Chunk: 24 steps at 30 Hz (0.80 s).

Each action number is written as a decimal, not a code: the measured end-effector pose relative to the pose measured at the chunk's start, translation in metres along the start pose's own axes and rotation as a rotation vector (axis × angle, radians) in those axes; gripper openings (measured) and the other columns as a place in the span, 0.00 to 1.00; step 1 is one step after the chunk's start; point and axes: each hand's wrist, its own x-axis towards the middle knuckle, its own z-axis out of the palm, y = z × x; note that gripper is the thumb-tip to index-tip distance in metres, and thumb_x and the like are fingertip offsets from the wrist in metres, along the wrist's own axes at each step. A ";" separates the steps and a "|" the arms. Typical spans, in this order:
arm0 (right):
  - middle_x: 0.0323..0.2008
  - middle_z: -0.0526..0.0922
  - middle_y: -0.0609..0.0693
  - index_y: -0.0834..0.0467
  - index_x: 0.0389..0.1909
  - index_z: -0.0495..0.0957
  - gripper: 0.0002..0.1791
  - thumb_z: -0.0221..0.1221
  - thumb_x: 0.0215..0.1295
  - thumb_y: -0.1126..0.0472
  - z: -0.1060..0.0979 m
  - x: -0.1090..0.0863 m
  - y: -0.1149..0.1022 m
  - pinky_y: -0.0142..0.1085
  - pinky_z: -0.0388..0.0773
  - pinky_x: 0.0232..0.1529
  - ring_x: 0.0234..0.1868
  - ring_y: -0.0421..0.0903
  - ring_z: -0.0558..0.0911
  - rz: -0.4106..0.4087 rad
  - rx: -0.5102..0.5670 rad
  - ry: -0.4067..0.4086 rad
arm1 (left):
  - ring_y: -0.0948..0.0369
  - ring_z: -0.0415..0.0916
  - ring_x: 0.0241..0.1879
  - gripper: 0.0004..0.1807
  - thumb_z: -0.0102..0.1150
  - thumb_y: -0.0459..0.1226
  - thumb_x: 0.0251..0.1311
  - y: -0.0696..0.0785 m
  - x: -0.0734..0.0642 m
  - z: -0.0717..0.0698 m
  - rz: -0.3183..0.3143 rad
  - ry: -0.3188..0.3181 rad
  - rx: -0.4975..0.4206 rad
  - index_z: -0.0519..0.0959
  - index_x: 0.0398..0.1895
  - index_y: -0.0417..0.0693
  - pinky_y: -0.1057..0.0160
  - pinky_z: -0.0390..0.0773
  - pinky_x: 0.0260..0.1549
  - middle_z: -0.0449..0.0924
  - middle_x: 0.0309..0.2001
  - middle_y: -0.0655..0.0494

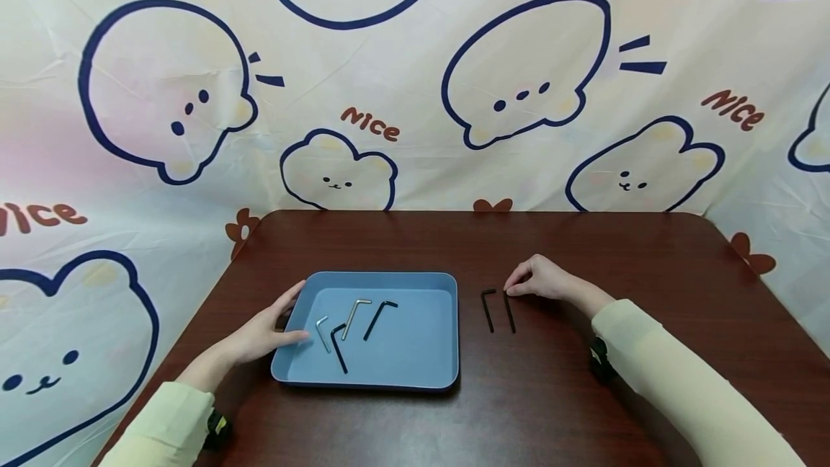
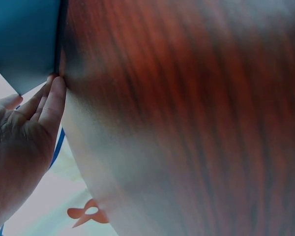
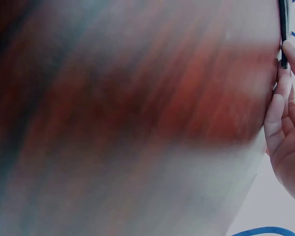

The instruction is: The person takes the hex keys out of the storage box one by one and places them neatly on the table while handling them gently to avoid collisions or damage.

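Observation:
My left hand grips the left side of a shallow blue tray, thumb over the rim and the other fingers along its outside. In the left wrist view those fingers lie against the tray's edge. Inside the tray are a silver hex key, a brass-toned hex key and two black ones. Right of the tray, my right hand pinches the bent end of a black hex key between thumb and fingertips. Beside it, slightly left, another black hex key lies on the table.
The dark wooden table extends around the tray, its far edge meeting a printed cloth backdrop with cartoon bears. More of this cloth hangs along the left and right sides. A black band sits on the right wrist.

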 end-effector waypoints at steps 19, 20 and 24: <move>0.31 0.84 0.47 0.59 0.31 0.87 0.02 0.67 0.60 0.66 0.000 0.001 -0.001 0.35 0.71 0.28 0.28 0.45 0.73 0.062 0.027 -0.002 | 0.34 0.56 0.66 0.53 0.68 0.40 0.58 0.001 0.000 -0.001 0.003 0.000 -0.002 0.41 0.77 0.44 0.36 0.64 0.57 0.52 0.70 0.29; 0.30 0.83 0.47 0.59 0.31 0.87 0.02 0.67 0.60 0.65 0.000 0.001 -0.001 0.34 0.70 0.26 0.26 0.44 0.72 0.071 0.029 -0.004 | 0.34 0.56 0.66 0.53 0.68 0.40 0.58 0.001 0.000 -0.001 0.003 0.001 -0.002 0.41 0.77 0.44 0.36 0.65 0.57 0.52 0.70 0.29; 0.30 0.82 0.47 0.59 0.33 0.87 0.03 0.67 0.60 0.64 0.000 0.000 -0.002 0.32 0.67 0.20 0.19 0.41 0.68 0.113 0.042 -0.007 | 0.33 0.56 0.66 0.53 0.68 0.40 0.58 0.001 -0.001 -0.001 -0.001 0.000 -0.004 0.41 0.77 0.45 0.36 0.65 0.57 0.52 0.70 0.29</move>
